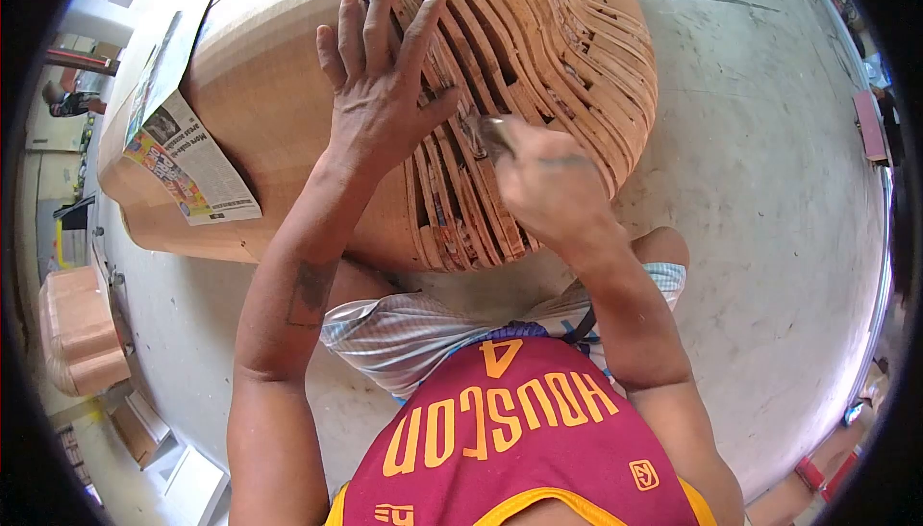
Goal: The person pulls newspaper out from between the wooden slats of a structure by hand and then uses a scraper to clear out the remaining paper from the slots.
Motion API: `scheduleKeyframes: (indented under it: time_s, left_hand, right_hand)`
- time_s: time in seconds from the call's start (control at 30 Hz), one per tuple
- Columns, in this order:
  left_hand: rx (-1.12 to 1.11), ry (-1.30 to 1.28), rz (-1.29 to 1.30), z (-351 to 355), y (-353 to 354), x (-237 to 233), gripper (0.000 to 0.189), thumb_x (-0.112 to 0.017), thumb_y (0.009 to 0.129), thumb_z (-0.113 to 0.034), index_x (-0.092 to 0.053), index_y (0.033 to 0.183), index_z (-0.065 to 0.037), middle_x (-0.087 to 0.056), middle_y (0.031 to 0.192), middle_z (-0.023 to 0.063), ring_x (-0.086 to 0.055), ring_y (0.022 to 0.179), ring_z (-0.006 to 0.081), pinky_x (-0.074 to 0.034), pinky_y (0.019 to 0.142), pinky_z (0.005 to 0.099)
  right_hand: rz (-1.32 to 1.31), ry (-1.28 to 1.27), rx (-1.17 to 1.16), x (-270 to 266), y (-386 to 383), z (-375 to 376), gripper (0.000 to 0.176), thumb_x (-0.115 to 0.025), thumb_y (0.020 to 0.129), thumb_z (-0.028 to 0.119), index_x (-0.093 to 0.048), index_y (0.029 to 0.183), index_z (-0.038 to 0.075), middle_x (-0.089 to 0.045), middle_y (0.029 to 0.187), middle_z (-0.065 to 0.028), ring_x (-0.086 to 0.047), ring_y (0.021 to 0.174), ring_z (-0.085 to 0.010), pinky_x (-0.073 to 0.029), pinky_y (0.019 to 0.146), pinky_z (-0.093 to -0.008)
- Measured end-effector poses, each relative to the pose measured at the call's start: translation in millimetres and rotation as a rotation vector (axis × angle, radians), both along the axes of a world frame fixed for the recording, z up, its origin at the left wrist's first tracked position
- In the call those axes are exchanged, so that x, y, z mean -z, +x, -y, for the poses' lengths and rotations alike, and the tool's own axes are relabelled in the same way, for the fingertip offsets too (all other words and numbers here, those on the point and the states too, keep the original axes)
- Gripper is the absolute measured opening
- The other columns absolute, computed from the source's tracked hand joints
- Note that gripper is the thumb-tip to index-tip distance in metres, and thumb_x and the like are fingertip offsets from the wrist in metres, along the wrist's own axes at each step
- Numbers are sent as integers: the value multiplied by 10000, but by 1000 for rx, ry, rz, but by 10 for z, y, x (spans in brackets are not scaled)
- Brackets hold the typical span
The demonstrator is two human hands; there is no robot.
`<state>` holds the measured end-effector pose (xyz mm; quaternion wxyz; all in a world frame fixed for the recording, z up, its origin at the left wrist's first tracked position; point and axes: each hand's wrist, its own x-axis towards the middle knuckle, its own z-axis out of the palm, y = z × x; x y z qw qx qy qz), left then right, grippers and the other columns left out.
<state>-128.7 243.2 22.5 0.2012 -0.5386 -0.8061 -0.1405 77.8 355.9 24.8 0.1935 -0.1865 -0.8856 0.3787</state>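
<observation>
My left hand (pixel 378 108) lies with fingers spread over the edge of a large curved wooden form (pixel 284 74), its fingertips reaching onto the strips. Long thin wooden strips (pixel 567 79) run in wavy rows with dark gaps between them, and bits of printed paper show in some gaps. Close by on the right, my right hand (pixel 553 180) is closed and smeared by motion. From its thumb side a short, dark, shiny tool (pixel 494 137) points at the strips; its kind is too blurred to tell.
Newspaper sheets (pixel 187 162) hang over the form's left side. A smaller wooden form (pixel 85 332) stands at the far left, near a white box (pixel 195 484). Around my legs spreads the pale concrete floor (pixel 760 180). A person (pixel 72 101) is at the upper left edge.
</observation>
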Motion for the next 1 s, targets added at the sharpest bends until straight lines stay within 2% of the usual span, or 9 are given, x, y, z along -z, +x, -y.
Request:
scheduleKeyframes:
  time_s: [0.07, 0.17, 0.27, 0.37, 0.57, 0.67, 0.77, 0.87, 1.0]
  left_hand:
    - [-3, -7, 2, -8, 6, 10, 1107, -902, 824, -478, -260, 1720, -367, -136, 1776, 144, -63, 1641, 468, 10, 1312, 653]
    - [-2, -12, -5, 14, 15, 2, 1103, -895, 833, -491, -255, 1722, -365, -134, 1775, 144, -60, 1642, 469, 12, 1312, 653]
    - [2, 1, -20, 1, -9, 6, 1095, -886, 842, -497, -250, 1723, -363, -132, 1775, 144, -58, 1640, 474, 12, 1309, 657]
    - [7, 0, -23, 4, -2, 7, 1089, -882, 847, -500, -250, 1723, -364, -134, 1772, 145, -64, 1637, 481, 5, 1305, 666]
    - [8, 3, -23, -13, -19, -2, 1087, -880, 848, -480, -249, 1724, -356, -139, 1770, 146, -77, 1632, 488, -16, 1299, 677]
    - [13, -2, -12, 3, -9, 12, 1105, -889, 837, -444, -243, 1727, -348, -126, 1778, 151, -56, 1638, 487, 0, 1301, 675]
    - [26, -24, 22, 16, 21, -38, 1138, -904, 813, -415, -234, 1730, -345, -103, 1788, 160, -17, 1647, 481, 22, 1303, 671]
    - [17, -54, 69, 54, 62, -95, 1175, -919, 786, -404, -226, 1733, -345, -82, 1795, 170, 20, 1652, 480, 35, 1303, 670]
    - [-8, -40, 70, 16, 60, -68, 1204, -931, 764, -404, -220, 1734, -346, -84, 1793, 174, 20, 1649, 491, 35, 1302, 674]
  right_hand:
    - [126, 8, -6, 136, -98, -3, 271, -598, 967, 93, -694, 1202, -3, -732, 984, -296, -706, 967, -483, -555, 865, -555]
    - [31, 18, -13, 116, -46, 0, 246, -591, 960, 86, -689, 1162, -14, -726, 958, -303, -707, 951, -487, -555, 859, -557]
    - [-103, 69, 11, -52, 71, 41, 232, -597, 960, 88, -691, 1155, 3, -750, 914, -255, -752, 900, -428, -605, 823, -500]
    - [185, 45, -18, 240, -96, 82, 219, -596, 963, 86, -681, 1134, -21, -723, 934, -293, -705, 905, -497, -551, 840, -568]
    - [-30, 8, 13, 124, -1, 74, 176, -602, 970, 96, -677, 1086, -12, -726, 927, -286, -707, 910, -493, -549, 833, -561]
    - [-64, 7, 45, -35, 32, 71, 252, -607, 957, 91, -705, 1163, -14, -752, 944, -265, -738, 922, -449, -583, 858, -531]
    - [89, 37, 8, 178, -95, 26, 218, -603, 978, 84, -700, 1148, -12, -734, 972, -280, -705, 934, -489, -549, 852, -551]
    - [108, 27, -17, 141, -59, 10, 230, -596, 978, 77, -702, 1167, 0, -734, 978, -284, -702, 940, -491, -551, 853, -545]
    - [-51, -10, 29, -106, 46, 45, 220, -607, 968, 93, -696, 1140, -10, -744, 970, -275, -721, 952, -468, -570, 861, -544]
